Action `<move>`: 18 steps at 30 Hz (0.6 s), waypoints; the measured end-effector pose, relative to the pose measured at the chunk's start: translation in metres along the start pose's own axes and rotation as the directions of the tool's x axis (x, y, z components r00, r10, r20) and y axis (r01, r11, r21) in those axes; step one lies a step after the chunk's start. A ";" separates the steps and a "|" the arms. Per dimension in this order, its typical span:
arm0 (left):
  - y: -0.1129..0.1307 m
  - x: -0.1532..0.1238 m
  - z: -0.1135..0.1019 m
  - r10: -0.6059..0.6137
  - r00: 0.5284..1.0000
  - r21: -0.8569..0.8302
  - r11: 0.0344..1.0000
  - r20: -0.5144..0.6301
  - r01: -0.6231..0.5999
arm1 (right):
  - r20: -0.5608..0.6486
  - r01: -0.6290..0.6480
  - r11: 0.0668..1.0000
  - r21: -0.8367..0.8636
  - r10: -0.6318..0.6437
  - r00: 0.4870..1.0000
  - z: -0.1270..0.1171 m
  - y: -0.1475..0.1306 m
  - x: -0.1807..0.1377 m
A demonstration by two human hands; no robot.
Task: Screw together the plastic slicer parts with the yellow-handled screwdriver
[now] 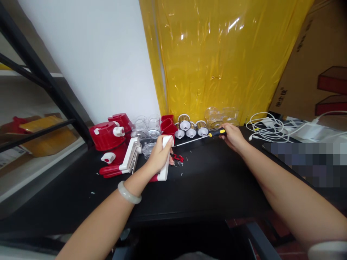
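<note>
My left hand [159, 155] is closed round a white crank handle [163, 173] with a red grip, which lies at an angle over the black table. In my right hand [232, 136] is a screwdriver [217, 132] with a black and yellow handle. Its long shaft points left, and the tip meets or nearly meets the white end of the crank handle; exact contact is hard to see. Just right of my left hand are small red parts [178, 157] and several loose screws [179, 164]. More white and red crank handles [130, 159] lie to the left.
Red housings [107, 136] stand at the left. Clear plastic cups [146, 124], red hoppers [168, 126] and metal grater drums [184, 122] line the back, before a yellow plastic sheet [211, 61]. White cables [271, 126] lie at the right beside a cardboard box [306, 72].
</note>
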State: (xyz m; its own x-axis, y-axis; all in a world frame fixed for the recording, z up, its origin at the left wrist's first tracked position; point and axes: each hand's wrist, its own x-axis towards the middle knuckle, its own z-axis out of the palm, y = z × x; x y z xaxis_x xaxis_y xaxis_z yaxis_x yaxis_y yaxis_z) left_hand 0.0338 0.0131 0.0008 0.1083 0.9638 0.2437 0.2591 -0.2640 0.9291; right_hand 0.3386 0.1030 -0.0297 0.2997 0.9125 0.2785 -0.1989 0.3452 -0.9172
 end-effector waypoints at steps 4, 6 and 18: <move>-0.001 0.001 -0.002 -0.010 1.000 -0.012 1.000 0.002 0.010 | -0.054 -0.003 1.000 0.017 0.004 0.999 -0.002 -0.001 0.002; -0.002 0.001 -0.003 -0.005 1.000 -0.057 0.998 0.007 0.005 | -0.043 -0.030 0.997 0.074 0.033 0.999 -0.002 -0.004 0.002; 0.027 -0.008 -0.022 -0.151 0.925 -0.075 0.979 0.350 0.189 | -0.118 -0.027 0.952 0.305 0.066 0.991 0.007 -0.022 -0.005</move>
State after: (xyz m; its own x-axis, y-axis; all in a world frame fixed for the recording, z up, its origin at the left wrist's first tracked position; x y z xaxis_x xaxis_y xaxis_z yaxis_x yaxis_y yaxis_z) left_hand 0.0193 -0.0012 0.0301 0.3964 0.9180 -0.0127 0.2024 -0.0739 0.9765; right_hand 0.3352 0.0921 -0.0095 0.3943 0.9009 0.1816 -0.4822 0.3711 -0.7936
